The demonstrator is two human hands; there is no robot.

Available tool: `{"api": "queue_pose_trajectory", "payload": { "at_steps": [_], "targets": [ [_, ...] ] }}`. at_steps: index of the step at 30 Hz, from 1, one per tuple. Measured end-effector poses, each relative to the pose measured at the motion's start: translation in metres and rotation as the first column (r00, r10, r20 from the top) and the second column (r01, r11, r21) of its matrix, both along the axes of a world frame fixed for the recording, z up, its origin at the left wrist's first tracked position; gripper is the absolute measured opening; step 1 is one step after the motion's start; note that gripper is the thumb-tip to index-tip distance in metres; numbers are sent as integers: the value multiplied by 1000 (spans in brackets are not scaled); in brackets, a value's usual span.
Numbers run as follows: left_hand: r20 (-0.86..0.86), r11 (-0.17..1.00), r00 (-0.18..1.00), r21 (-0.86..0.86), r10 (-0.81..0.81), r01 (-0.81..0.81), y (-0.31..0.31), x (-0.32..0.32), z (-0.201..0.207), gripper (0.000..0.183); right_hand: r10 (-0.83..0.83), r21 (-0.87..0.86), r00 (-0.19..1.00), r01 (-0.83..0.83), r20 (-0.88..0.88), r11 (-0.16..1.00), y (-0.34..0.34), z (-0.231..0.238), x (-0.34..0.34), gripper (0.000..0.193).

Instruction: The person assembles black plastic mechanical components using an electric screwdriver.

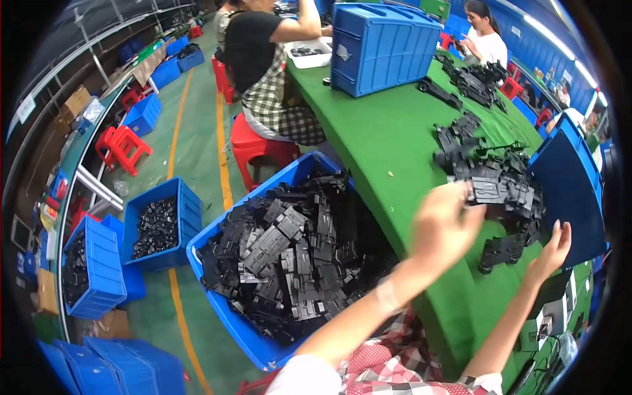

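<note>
Over the green-covered table (368, 141), my left hand (444, 227) is slightly blurred, its fingers and thumb closed at the near edge of a black plastic toy car chassis (494, 189). More black chassis parts (457, 135) lie in a heap around and beyond it. One chassis with wheels (501, 251) rests on the cloth between my two hands. My right hand (552, 253) is open and empty, its fingers pointing up, beside the lower edge of a tilted blue plastic bin (571, 191).
A large blue crate (220, 280) full of black chassis stands left of the table. Another blue crate (385, 56) sits on the table's far part, near a seated co-worker in a checked apron (283, 118). Red stools (260, 141) and smaller blue bins (187, 230) stand on the floor.
</note>
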State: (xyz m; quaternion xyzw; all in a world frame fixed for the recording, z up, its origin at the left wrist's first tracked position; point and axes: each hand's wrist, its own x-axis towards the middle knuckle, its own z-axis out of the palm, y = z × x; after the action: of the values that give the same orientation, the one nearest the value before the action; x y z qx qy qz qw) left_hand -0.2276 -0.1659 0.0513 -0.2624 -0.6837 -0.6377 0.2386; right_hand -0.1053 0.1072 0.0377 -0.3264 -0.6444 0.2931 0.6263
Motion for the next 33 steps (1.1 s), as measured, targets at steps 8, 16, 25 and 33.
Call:
{"api": "queue_pose_trajectory", "payload": {
  "at_steps": [8,16,25,33],
  "targets": [
    [565,703,418,-575,711,-419,-232,82,-192,65,682,-386,357,-618,638,685,-279,-163,-84,73],
    [806,918,441,-365,395,-155,-211,24,-207,63,742,-609,137,-485,656,628,-280,-181,-162,99],
    [915,960,335,267,-225,-83,-213,6,-214,66,980,-958,198,-285,-31,28,-259,-212,-146,100],
    [884,945,442,262,-154,-195,-218,52,-185,45,964,-888,210,-458,-163,-51,-280,-170,-106,80]
  ]
}}
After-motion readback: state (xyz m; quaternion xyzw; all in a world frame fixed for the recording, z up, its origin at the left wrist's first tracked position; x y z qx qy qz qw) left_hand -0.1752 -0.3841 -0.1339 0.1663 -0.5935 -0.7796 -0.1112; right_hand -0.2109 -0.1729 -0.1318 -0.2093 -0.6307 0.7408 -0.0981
